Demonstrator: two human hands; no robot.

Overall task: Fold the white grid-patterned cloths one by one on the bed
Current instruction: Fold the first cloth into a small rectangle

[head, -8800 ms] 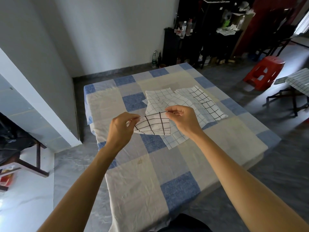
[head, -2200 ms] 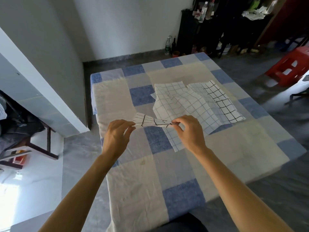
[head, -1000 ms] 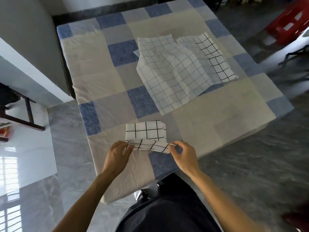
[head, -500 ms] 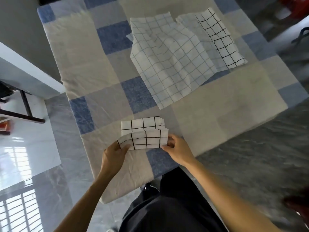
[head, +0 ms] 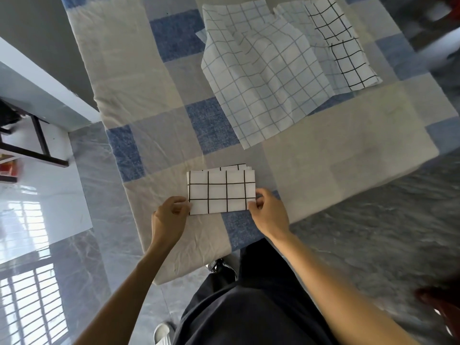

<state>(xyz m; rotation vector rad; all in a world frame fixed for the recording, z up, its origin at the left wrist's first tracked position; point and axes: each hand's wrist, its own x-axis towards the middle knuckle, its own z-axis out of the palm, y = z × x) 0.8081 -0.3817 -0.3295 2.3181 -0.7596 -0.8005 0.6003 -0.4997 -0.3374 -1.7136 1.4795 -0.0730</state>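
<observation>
Bed (head: 348, 145), blue-and-beige patchwork cover, fills view. Thin-grid cloth (head: 261, 78) lies unfolded and rumpled on far side; bold-grid cloth (head: 348, 58) just beside it, on right. Folded cloth (head: 221, 192) sits near bed's near edge, atop second folded piece (head: 236, 167) whose edge peeks out behind.

Risk: sloppy release or drag could spring layers open, skew stack, or nudge it toward edge.

Left hand (head: 169, 220) pinches folded cloth's near-left corner, fingers curled. Right hand (head: 267, 215) pinches right edge likewise.

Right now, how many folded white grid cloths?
2: top white black-grid folded cloth on the patchwork bed, near edge; second folded cloth peeking under its far edge. Others may hide beneath.
</observation>
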